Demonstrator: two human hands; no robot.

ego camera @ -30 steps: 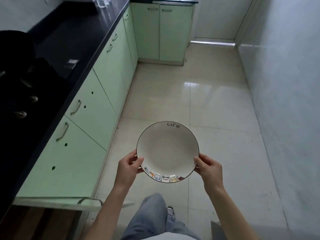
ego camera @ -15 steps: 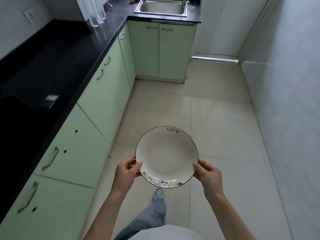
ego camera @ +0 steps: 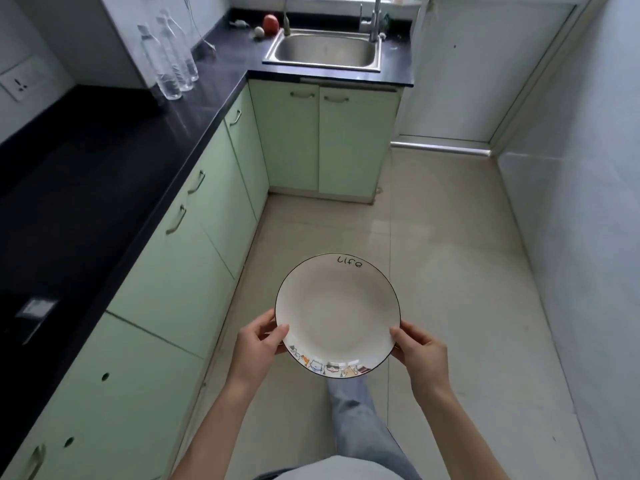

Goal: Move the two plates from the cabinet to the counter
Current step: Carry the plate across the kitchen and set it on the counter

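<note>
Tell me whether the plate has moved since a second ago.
Yes. The plate, held by the left hand and right hand, has travelled forward along the black counter toward the sink, which has come into view.

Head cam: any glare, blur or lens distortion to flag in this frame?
Head view: wide-angle bending bows the black countertop edge and the wall lines; soft window glare on the glossy beige floor tiles; the clear plastic bottles look slightly smeared; the white cartoon-rimmed plate between left hand and right hand is sharp.
</note>
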